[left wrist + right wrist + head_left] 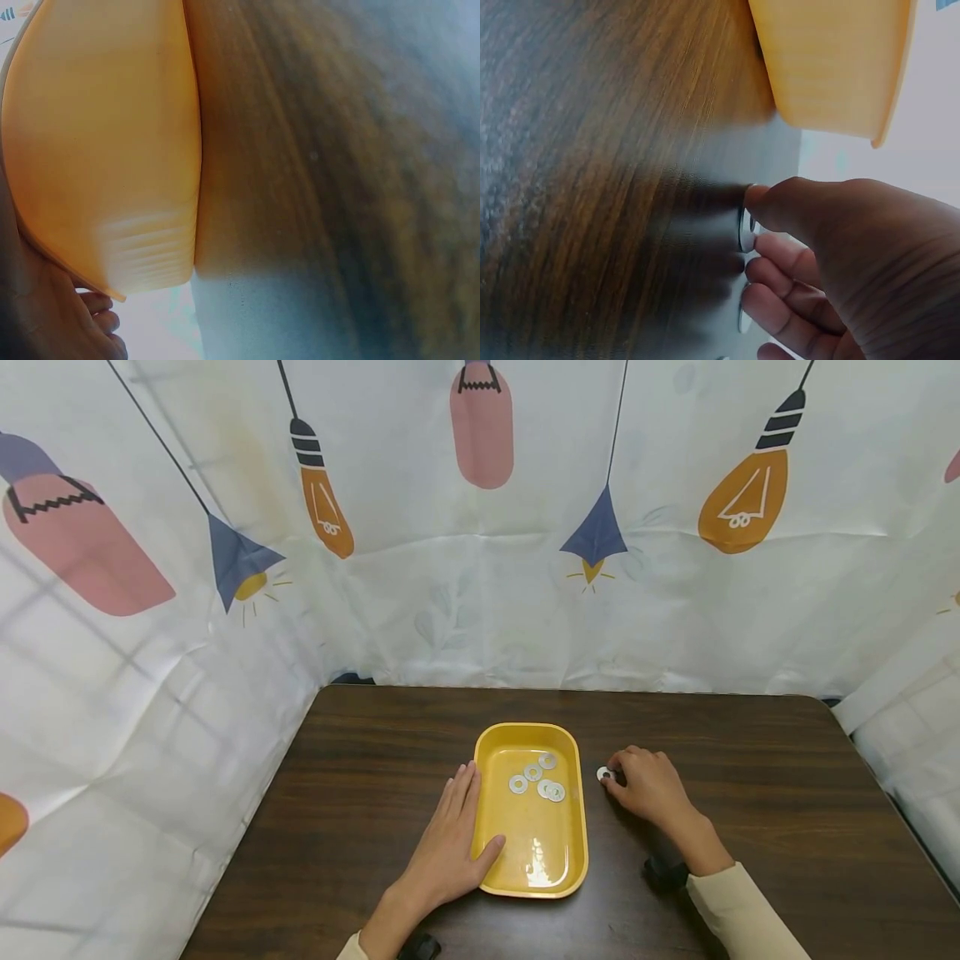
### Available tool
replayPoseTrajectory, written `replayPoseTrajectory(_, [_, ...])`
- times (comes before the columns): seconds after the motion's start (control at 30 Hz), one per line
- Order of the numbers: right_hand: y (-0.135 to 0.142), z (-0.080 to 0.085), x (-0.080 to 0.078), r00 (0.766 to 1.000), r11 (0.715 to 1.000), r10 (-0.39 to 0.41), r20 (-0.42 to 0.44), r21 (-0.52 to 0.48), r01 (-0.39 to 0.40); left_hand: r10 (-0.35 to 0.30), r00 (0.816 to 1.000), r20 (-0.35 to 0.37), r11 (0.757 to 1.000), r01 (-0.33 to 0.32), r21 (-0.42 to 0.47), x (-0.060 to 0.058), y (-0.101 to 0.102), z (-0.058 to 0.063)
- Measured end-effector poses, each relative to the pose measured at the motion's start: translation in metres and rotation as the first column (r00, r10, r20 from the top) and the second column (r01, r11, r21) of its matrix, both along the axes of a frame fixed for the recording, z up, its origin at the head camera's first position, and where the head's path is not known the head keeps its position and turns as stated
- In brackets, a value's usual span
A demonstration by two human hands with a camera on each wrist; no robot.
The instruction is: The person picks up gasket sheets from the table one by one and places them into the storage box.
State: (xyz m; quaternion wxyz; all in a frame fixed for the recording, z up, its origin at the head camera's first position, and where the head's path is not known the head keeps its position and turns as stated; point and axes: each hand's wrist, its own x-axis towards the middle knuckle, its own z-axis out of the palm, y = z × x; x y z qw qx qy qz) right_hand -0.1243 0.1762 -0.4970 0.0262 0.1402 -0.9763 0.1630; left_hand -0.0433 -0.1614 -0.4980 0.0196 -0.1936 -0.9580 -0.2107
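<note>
Left hand is resting against a yellow tray, fingers straight, right hand is pinching a silver ring on the brown table beside the tray, more rings are lying inside

A small curtained-off work spot is showing here, centring on a dark wood-grain table. White cloth is hanging just beyond the table's far edge and is also closing in its left and right sides, so it is hiding whether the surrounding building is serving as a home, an office or a lab. Across that cloth a decorative print is repeating orange light bulbs, blue lampshades and pink shapes, which is lending a household look. On the table a yellow tray is holding flat metal rings, suggesting small-parts handwork.
</note>
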Motion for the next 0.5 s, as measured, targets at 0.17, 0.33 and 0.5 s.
replayPoseTrajectory(0.17, [-0.0023,0.0012,-0.0021,1.0,1.0,-0.013,0.014,0.02,0.013,0.0,1.0,-0.005,1.0,0.0,0.01,0.0004,-0.0018,0.0003])
replayPoseTrajectory(0.33, [-0.0052,0.0031,-0.0037,1.0,0.998,-0.011,0.007,0.056,0.01,0.002,1.0,-0.011,1.0,-0.002,0.03,0.0009,-0.0033,0.001])
replayPoseTrajectory(0.5, [-0.0069,0.0034,-0.0009,1.0,0.998,-0.016,-0.011,0.066,0.017,0.0,1.0,0.002,0.999,0.0,0.037,0.0008,-0.0025,0.0005])
